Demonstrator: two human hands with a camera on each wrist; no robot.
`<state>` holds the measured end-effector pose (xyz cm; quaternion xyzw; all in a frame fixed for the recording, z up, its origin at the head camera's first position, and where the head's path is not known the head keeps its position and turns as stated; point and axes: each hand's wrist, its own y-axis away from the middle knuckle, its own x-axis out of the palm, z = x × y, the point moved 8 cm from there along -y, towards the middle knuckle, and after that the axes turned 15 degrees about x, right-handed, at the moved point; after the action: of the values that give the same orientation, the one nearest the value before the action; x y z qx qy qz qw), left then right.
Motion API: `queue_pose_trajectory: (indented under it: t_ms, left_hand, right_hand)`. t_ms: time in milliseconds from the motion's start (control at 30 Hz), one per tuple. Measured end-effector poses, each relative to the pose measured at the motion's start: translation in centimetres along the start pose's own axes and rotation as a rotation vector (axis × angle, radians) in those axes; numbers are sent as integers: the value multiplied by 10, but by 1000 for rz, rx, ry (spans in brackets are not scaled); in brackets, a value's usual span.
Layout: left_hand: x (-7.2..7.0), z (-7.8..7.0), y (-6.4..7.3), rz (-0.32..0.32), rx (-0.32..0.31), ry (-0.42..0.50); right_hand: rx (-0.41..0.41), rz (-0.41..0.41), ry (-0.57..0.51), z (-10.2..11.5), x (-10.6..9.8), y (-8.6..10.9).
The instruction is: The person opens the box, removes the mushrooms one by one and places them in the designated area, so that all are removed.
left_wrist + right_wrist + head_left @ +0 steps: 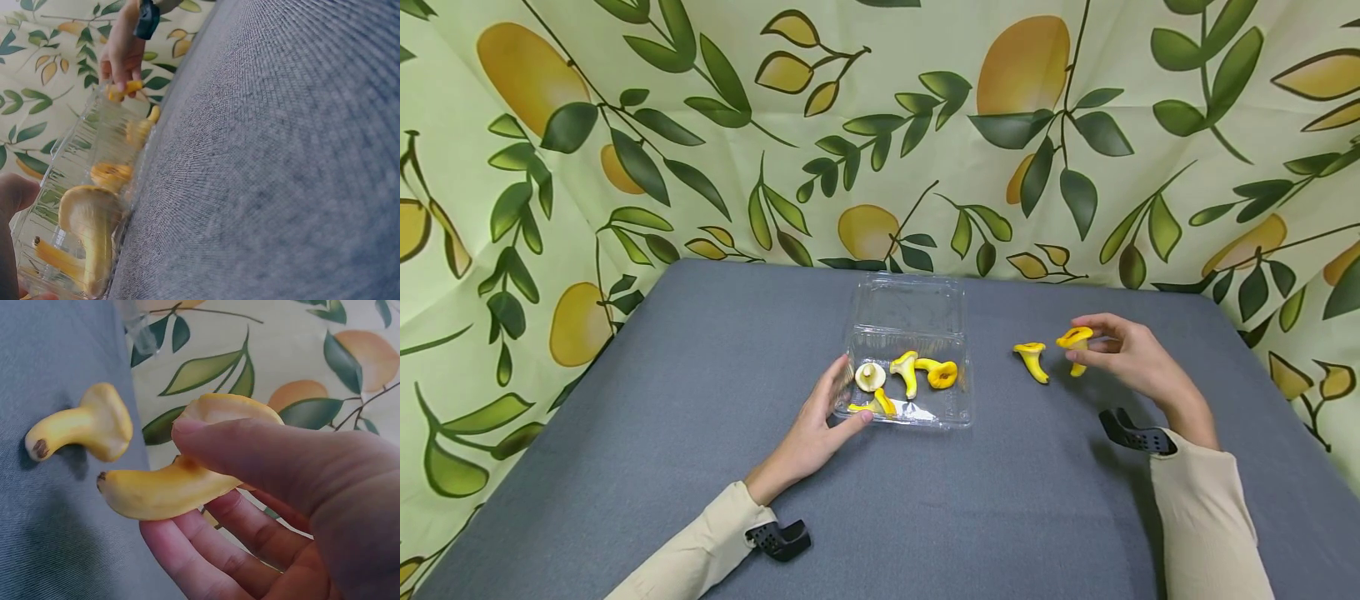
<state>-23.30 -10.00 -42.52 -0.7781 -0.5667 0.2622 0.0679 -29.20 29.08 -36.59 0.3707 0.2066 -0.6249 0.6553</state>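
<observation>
My right hand (1138,360) pinches a yellow chanterelle mushroom (1077,335) between thumb and fingers, at the right of the table. In the right wrist view the thumb presses on its cap, and the curved stem (156,494) lies along the fingers. Just left of it a second chanterelle (1032,362) lies on the cloth. My left hand (811,429) grips the near left corner of a clear plastic clamshell box (940,414), thumb over the front rim. Inside the box are several mushrooms, among them a pale-capped one (870,377) and a yellow one (905,372).
The box's hinged lid (910,304) lies folded back toward the far table edge. Grey-blue cloth (970,517) covers the table. A curtain (880,167) with fruit and leaf print hangs behind and at both sides.
</observation>
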Motion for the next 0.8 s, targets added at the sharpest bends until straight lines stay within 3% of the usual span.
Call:
queue_pose_trajectory:
  t_ms: [800]
  left_hand:
    - [0, 1, -1, 2, 0, 3]
  right_hand:
    - [29, -11, 24, -27, 17, -20]
